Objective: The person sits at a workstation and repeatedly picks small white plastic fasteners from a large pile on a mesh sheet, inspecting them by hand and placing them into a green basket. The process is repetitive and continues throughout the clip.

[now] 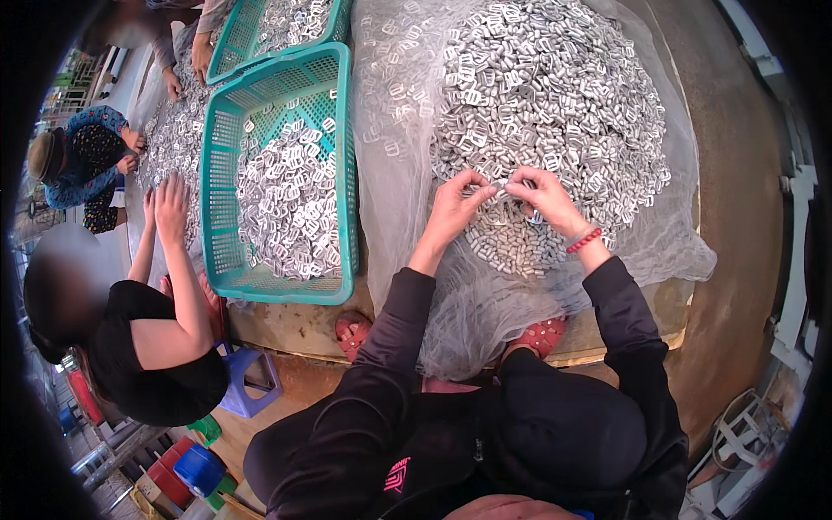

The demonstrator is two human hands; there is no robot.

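Over the near edge of a large pile of small silver metal pieces (555,95), my two hands meet with thumbs and fingertips pinched. My left hand (455,208) and my right hand (550,204), which has a red beaded bracelet (583,241) at its wrist, close on a small silver metal buckle between them; fingertips hide most of it. Just below my hands lies a patch of small greyish metal slugs (516,247), at the front of the pile. Slotted buckles are mixed through the heap, which rests on a whitish mesh sheet (468,303).
Left of the pile stands a green plastic basket (347,199) holding many loose buckles (290,204). Another green basket (342,22) adjoins it behind. Co-workers sit along the left, one in black (165,347) with hands raised beside the basket. A blue stool (251,381) stands at lower left.
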